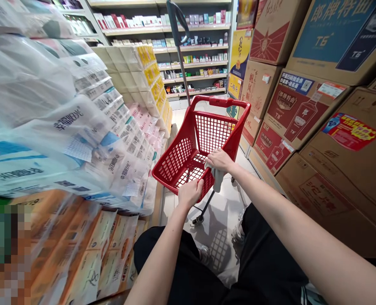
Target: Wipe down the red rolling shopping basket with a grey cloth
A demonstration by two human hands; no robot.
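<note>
Fingers curl nearly closed at the near rim of a red shopping cart point(188, 125) in a store aisle, the left hand point(190, 191) bare around the edge, the right hand point(220, 160) clasping a pale cloth point(218, 180) against the corner, some fingertips hidden from where we stand. The cart is upright on the tiled floor point(179, 212). What looks like wiping would go best with the left hand bracing the basket and the cloth pressed snugly along the rim. Stiff, matte cardboard cartons point(359, 169) tower on one side; glossy, crinkled plastic packs point(41, 84) bulge opposite. Between them, the cart's smooth plastic basket opens in a square lattice above a round, dark caster point(198, 220); the cloth hangs limp, softly folded.
</note>
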